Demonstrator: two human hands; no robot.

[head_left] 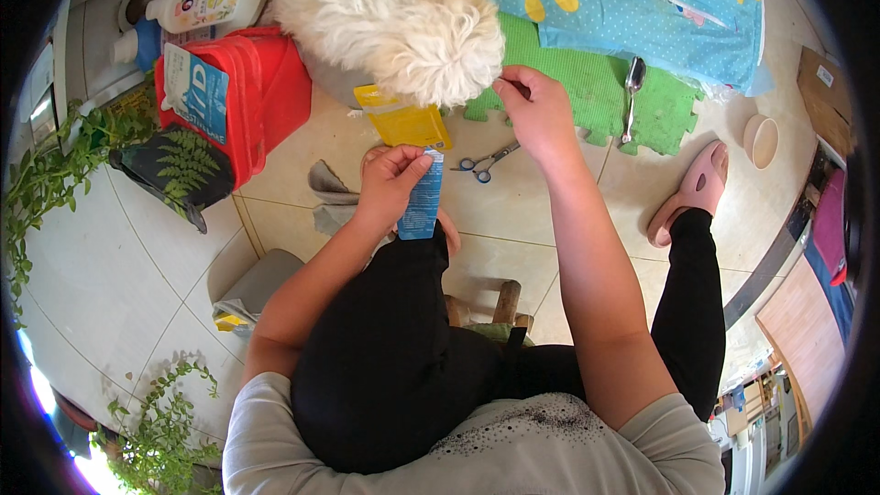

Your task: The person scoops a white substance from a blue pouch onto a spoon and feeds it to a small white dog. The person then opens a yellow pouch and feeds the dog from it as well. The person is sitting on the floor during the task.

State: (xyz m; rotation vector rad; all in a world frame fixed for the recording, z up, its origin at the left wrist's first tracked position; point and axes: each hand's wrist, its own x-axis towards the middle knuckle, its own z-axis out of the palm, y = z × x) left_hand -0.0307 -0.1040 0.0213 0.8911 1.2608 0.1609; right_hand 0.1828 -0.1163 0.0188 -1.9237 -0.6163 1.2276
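My left hand [392, 185] is closed on the top of a narrow blue sachet [422, 206], whose lower end hangs over my knee. A pinch of thumb and fingers closes my right hand [539, 110] right beside the head of a white, curly-haired dog [403, 23]; whatever lies between the fingertips is too small to make out. Just beyond my left hand, a yellow packet [403, 116] rests below the dog. Between my two hands, scissors [486, 165] with blue handles lie on the tiled floor.
A metal spoon [632, 96] lies on the green foam mat [587, 82], beside a blue dotted cloth [642, 9]. Left stand a red container [275, 92], a white bottle [206, 2] and trailing plants [41, 183]. A small bowl [761, 140] and pink slipper [692, 191] are right.
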